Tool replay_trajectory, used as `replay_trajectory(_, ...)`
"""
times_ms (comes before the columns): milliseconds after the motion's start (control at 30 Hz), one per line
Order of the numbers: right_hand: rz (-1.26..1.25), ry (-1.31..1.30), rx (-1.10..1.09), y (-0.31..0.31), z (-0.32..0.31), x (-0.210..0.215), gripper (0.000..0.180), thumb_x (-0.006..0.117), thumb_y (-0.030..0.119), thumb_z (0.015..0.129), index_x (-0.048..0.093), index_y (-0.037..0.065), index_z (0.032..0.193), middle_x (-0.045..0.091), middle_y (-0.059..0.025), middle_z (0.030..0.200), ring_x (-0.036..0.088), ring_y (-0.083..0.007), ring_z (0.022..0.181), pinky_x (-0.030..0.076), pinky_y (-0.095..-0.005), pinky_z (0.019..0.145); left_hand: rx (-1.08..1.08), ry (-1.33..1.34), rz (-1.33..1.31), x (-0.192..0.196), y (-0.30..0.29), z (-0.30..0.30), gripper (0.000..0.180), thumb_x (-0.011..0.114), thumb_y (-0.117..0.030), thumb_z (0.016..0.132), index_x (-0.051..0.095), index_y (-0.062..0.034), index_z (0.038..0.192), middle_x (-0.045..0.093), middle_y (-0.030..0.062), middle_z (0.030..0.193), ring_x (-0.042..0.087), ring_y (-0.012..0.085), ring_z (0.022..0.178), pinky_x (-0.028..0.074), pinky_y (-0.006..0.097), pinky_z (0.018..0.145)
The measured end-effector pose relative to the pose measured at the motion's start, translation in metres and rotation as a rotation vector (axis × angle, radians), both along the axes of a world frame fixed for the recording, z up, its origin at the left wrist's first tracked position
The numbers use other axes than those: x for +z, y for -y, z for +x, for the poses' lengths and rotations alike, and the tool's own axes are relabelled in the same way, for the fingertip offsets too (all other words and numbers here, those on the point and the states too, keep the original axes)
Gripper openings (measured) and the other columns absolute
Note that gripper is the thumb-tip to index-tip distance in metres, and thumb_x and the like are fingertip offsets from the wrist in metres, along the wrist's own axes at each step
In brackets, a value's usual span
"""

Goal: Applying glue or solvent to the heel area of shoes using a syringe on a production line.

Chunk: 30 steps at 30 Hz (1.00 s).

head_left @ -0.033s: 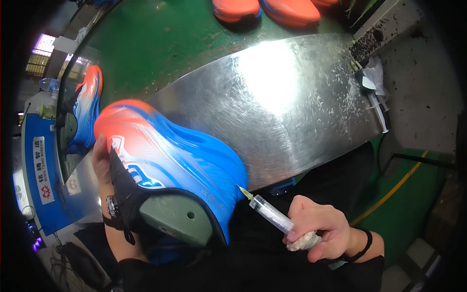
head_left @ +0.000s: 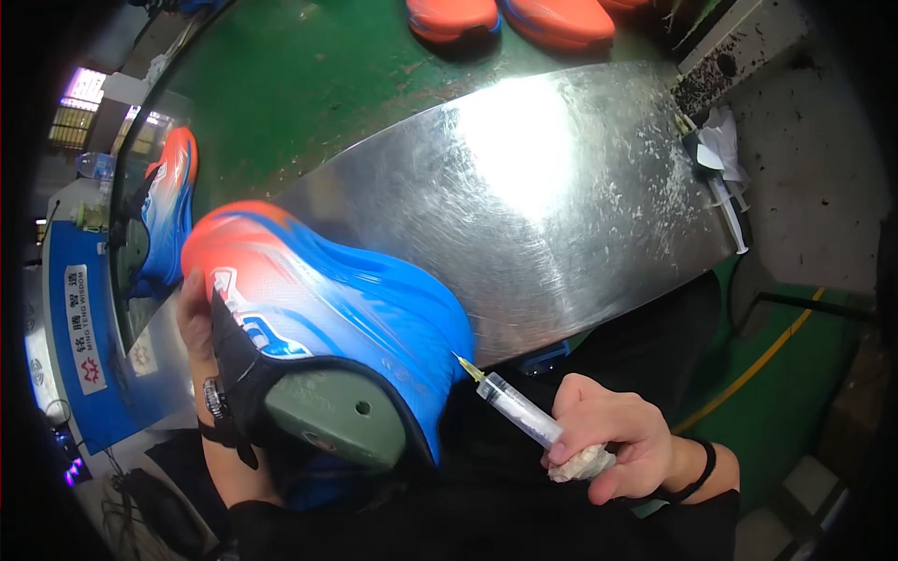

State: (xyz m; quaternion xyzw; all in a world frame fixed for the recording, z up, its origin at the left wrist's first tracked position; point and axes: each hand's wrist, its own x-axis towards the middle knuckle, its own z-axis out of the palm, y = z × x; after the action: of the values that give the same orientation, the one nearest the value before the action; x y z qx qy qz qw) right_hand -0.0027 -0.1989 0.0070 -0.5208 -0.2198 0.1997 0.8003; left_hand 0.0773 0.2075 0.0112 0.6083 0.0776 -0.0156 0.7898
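A running shoe [head_left: 365,309], coral at the toe and blue at the heel, lies tilted in front of me with a green shoe last [head_left: 339,416] filling its black collar. My left hand [head_left: 195,313] grips it at the left, near the toe and tongue; most of its fingers are hidden behind the shoe. In my right hand [head_left: 617,439] is a clear syringe [head_left: 519,411], with a crumpled whitish wad [head_left: 582,464] pressed among the fingers near its back end. The syringe's yellow-hubbed needle [head_left: 470,368] points at the blue heel, close to the sole edge; contact is unclear.
A shiny scratched metal sheet [head_left: 608,187] covers part of the green table [head_left: 281,103]. Orange shoes [head_left: 561,23] stand at the far edge. A similar shoe [head_left: 168,210] shows at the left beside a blue panel [head_left: 79,374]. Another syringe [head_left: 728,215] hangs at the right edge.
The shoe has tipped very slightly, its toe a little lower in view. My right hand and the syringe have shifted a touch left.
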Motion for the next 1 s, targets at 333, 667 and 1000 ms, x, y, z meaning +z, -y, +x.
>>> replay_trajectory(333,-0.094,0.130,-0.091,-0.024,0.012,-0.007,0.036,0.076,0.026,0.075,0.066,0.006,0.102,0.065,0.0016,0.091,0.044,-0.0151,0.073,0.037,-0.0271,0.068,0.145,-0.251,0.095,0.002,-0.024,-0.068,0.046,0.047,-0.028,0.093,0.043,0.0040,0.126,0.056,0.0194,0.119,0.059,0.0303,0.104,0.050,0.042,0.090)
replay_trajectory(667,-0.208,0.219,-0.155,-0.045,0.013,-0.003,0.041,0.075,0.037,0.076,0.065,0.006,0.102,0.066,0.0006,0.089,0.041,-0.0149,0.073,0.035,-0.0268,0.068,0.050,-0.358,-0.099,0.011,-0.020,-0.144,0.055,0.053,-0.019,0.084,0.039,0.0030,0.132,0.051,0.0196,0.127,0.053,0.0349,0.114,0.042,0.050,0.098)
replay_trajectory(1000,-0.268,0.239,-0.087,-0.056,0.019,0.021,0.039,0.078,0.024,0.071,0.065,0.005,0.103,0.067,-0.0020,0.088,0.046,-0.0170,0.069,0.039,-0.0284,0.067,-0.172,-0.470,-0.377,0.016,0.047,-0.153,0.082,0.071,-0.020,0.064,0.035,0.0119,0.130,0.056,0.0239,0.116,0.060,0.0325,0.104,0.048,0.044,0.090)
